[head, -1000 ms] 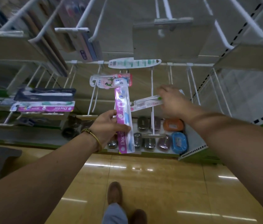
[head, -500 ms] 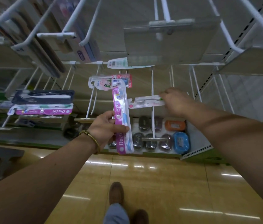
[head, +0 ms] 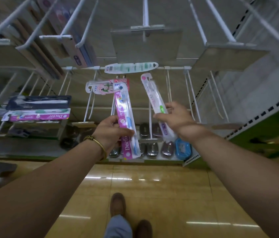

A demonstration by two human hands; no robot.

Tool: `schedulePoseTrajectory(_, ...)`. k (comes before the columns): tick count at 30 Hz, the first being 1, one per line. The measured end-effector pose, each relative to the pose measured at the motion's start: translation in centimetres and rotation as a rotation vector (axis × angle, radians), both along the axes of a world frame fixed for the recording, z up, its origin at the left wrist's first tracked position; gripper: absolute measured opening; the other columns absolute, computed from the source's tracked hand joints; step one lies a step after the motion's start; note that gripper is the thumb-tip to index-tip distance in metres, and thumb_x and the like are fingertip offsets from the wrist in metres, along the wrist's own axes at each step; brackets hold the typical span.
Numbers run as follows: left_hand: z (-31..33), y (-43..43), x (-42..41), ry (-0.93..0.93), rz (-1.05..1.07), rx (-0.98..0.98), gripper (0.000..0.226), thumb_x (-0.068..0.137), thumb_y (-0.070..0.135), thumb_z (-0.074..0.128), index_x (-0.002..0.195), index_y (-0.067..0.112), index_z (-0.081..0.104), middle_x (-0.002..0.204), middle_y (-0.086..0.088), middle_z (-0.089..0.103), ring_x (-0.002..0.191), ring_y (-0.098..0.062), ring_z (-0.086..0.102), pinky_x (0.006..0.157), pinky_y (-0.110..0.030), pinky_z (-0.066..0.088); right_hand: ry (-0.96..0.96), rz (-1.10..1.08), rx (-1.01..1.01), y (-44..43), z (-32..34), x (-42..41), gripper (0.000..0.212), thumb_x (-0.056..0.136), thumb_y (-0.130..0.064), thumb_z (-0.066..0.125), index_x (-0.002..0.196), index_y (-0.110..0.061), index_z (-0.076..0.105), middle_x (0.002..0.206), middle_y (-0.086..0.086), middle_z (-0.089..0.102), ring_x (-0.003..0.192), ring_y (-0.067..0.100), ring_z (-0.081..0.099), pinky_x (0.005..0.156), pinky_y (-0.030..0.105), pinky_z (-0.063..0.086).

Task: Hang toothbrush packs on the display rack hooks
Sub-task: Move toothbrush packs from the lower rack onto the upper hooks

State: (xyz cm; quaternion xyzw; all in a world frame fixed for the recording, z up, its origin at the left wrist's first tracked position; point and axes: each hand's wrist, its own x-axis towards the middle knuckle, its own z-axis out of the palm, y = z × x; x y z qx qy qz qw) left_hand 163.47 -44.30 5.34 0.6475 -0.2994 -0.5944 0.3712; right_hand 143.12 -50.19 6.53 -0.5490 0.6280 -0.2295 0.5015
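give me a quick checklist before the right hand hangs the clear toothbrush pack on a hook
1. Right hand grips clear pack: ok.
2. Hang hole at the pack's top end, free of the fingers: ok.
3. Hang hole on a hook: not ok, not yet threaded.
4. Bare hook beside the pack: ok.
5. Hole lined up with a hook tip: cannot tell.
6. Left hand holds pink pack apart from the clear one: ok.
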Motion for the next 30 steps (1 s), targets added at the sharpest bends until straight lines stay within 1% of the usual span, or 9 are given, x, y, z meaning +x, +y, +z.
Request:
schedulePoseTrajectory(2, 0.5, 0.8, 0.0, -0.005, -0.015, -0.012, 0.047, 0.075, -0.006, 0.077, 0.118, 0.003, 0.06, 0.103, -0.017, 0.072, 0.092, -0.033, 0.07, 0.074, -0.042, 0.057, -0.219, -0.07, 0.104, 1.7, -0.4, 0.5, 0.046, 0.086, -0.015, 0.076, 0.125, -0.011, 0.052, 0.107, 0.005, 0.068, 0.086, 0.02, 0.07, 0.07, 0.032, 0.061)
schedulePoseTrajectory(5, 1.6, 2.2, 0.2, -0.016, -0.034, 0.0, 0.038, 0.078, -0.005, 0.076, 0.11, 0.012, 0.061, 0.103, -0.014, 0.074, 0.093, -0.033, 0.071, 0.076, -0.045, 0.06, -0.435, -0.181, 0.153, 4.1, -1.4, 1.7, 0.05, 0.087, -0.003, 0.072, 0.133, -0.007, 0.053, 0.103, 0.007, 0.072, 0.09, 0.022, 0.072, 0.081, 0.041, 0.06)
schedulePoseTrajectory(8, 2.5, 3.7, 0.6, 0.002, -0.044, 0.006, 0.038, 0.08, -0.01, 0.071, 0.11, 0.01, 0.061, 0.105, -0.019, 0.073, 0.098, -0.039, 0.07, 0.083, -0.052, 0.059, -0.567, -0.214, 0.207, 6.1, -1.8, 2.7, 0.046, 0.091, -0.001, 0.066, 0.134, -0.01, 0.052, 0.101, 0.004, 0.073, 0.085, 0.017, 0.073, 0.075, 0.034, 0.058)
schedulePoseTrajectory(11, 3.3, 5.2, 1.6, -0.012, -0.075, 0.01, 0.039, 0.08, -0.01, 0.071, 0.114, 0.008, 0.061, 0.106, -0.018, 0.073, 0.099, -0.036, 0.07, 0.084, -0.052, 0.059, -0.654, -0.21, 0.272, 7.8, -1.5, 3.4, 0.041, 0.094, 0.003, 0.059, 0.131, -0.011, 0.053, 0.106, 0.009, 0.072, 0.082, 0.015, 0.074, 0.07, 0.032, 0.058)
schedulePoseTrajectory(14, 4.1, 6.3, 2.6, -0.011, -0.096, 0.012, 0.041, 0.081, -0.01, 0.07, 0.117, 0.007, 0.059, 0.106, -0.016, 0.073, 0.094, -0.031, 0.072, 0.073, -0.045, 0.06, -0.693, -0.184, 0.292, 9.3, -1.0, 4.2, 0.037, 0.093, 0.006, 0.053, 0.127, -0.007, 0.058, 0.109, 0.018, 0.072, 0.095, 0.031, 0.072, 0.082, 0.048, 0.059)
schedulePoseTrajectory(16, 4.7, 6.9, 3.4, -0.006, -0.111, 0.016, 0.043, 0.081, -0.009, 0.07, 0.119, 0.008, 0.059, 0.107, -0.015, 0.073, 0.092, -0.03, 0.073, 0.07, -0.043, 0.059, -0.685, -0.177, 0.276, 10.1, -0.3, 4.8, 0.036, 0.093, 0.008, 0.052, 0.125, -0.007, 0.06, 0.107, 0.017, 0.072, 0.096, 0.031, 0.071, 0.086, 0.051, 0.058)
schedulePoseTrajectory(21, 6.7, 8.1, 5.6, 0.014, -0.169, 0.007, 0.044, 0.082, -0.009, 0.069, 0.118, 0.013, 0.06, 0.105, -0.012, 0.076, 0.096, -0.03, 0.074, 0.085, -0.055, 0.058, -0.564, -0.108, 0.199, 12.2, 1.3, 6.2, 0.044, 0.089, 0.008, 0.061, 0.128, -0.012, 0.055, 0.106, 0.007, 0.074, 0.098, 0.024, 0.072, 0.08, 0.043, 0.059)
schedulePoseTrajectory(26, 8.5, 10.2, 8.8, -0.026, -0.213, -0.023, 0.044, 0.079, -0.009, 0.072, 0.116, 0.011, 0.059, 0.101, -0.012, 0.076, 0.095, -0.03, 0.074, 0.085, -0.054, 0.058, -0.589, -0.079, 0.174, 14.2, 3.7, 8.4, 0.055, 0.087, 0.011, 0.063, 0.134, -0.014, 0.049, 0.098, 0.005, 0.077, 0.093, 0.021, 0.074, 0.068, 0.034, 0.058)
schedulePoseTrajectory(30, 9.4, 12.1, 12.0, -0.072, -0.26, -0.047, 0.047, 0.078, -0.008, 0.074, 0.117, 0.012, 0.057, 0.097, -0.011, 0.077, 0.091, -0.027, 0.075, 0.079, -0.049, 0.06, -0.589, -0.043, 0.157, 15.8, 5.3, 10.7, 0.064, 0.085, 0.012, 0.065, 0.14, -0.015, 0.047, 0.103, 0.011, 0.075, 0.095, 0.028, 0.074, 0.073, 0.042, 0.059)
